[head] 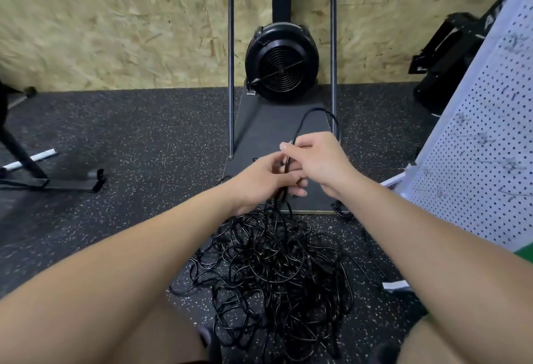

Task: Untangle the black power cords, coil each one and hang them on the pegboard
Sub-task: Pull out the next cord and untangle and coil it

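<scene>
Together, both hands (291, 167) pinch one looped cord (300, 124) above tangle (277, 271).

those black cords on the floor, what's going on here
A person is working on a big tangled pile of black power cords on the speckled floor. Both hands are raised above the pile: the right hand pinches a loop of one cord while the left hand holds the same cord lower down. The pile looks fully tangled, no coil is made yet, and the white pegboard stands at the right.
</scene>
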A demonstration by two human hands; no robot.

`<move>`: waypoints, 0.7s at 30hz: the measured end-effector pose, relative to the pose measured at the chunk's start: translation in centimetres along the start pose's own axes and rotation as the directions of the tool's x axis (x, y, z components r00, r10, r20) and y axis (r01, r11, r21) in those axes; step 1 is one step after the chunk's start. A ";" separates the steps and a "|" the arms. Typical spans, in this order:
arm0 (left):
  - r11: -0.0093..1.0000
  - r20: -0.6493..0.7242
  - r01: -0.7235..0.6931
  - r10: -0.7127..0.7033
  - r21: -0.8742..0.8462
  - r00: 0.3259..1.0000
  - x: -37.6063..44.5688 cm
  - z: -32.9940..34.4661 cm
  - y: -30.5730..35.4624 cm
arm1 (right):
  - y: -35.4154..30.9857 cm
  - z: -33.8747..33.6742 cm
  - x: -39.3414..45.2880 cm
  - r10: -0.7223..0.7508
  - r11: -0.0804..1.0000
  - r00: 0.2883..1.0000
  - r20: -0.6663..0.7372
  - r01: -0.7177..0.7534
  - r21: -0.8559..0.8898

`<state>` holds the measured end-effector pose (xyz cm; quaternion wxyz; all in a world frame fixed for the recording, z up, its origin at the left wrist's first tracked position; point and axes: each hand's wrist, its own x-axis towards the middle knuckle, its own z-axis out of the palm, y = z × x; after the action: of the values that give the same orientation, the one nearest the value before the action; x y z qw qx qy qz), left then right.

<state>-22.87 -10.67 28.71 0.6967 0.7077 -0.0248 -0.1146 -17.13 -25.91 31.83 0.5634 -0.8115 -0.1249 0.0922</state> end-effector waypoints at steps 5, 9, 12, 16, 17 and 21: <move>0.999 -0.190 0.023 -0.013 0.048 0.982 1.3 0.0 -0.5 | 0.4 0.1 1.0 -0.046 0.994 0.998 -0.050 0.040 -0.103; 0.997 -0.287 0.053 -0.037 0.049 0.957 2.1 -0.3 -0.3 | 1.0 -0.1 1.8 -0.142 0.936 0.981 -0.134 0.090 -0.340; 0.999 -0.401 0.025 -0.042 -0.046 0.915 3.0 -0.9 0.5 | 1.8 -0.3 2.0 -0.048 0.895 0.997 0.061 0.069 -0.440; 0.972 -0.416 0.009 -0.110 -0.236 0.902 3.7 -1.2 1.4 | 3.7 0.9 0.8 0.127 0.950 0.874 0.470 0.029 -0.310; 0.965 -0.401 0.016 -0.124 -0.261 0.908 3.7 -1.2 1.3 | 4.3 1.4 0.7 0.102 0.932 0.875 0.474 0.082 -0.353; 0.964 -0.324 0.038 -0.125 -0.262 0.938 3.6 -1.4 1.0 | 5.4 1.9 1.2 0.083 0.919 0.910 0.407 0.088 -0.384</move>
<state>-18.93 -9.99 29.25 0.7693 0.6231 0.1394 -0.0227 -15.97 -25.62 26.12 0.3492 -0.8695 -0.2587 0.2347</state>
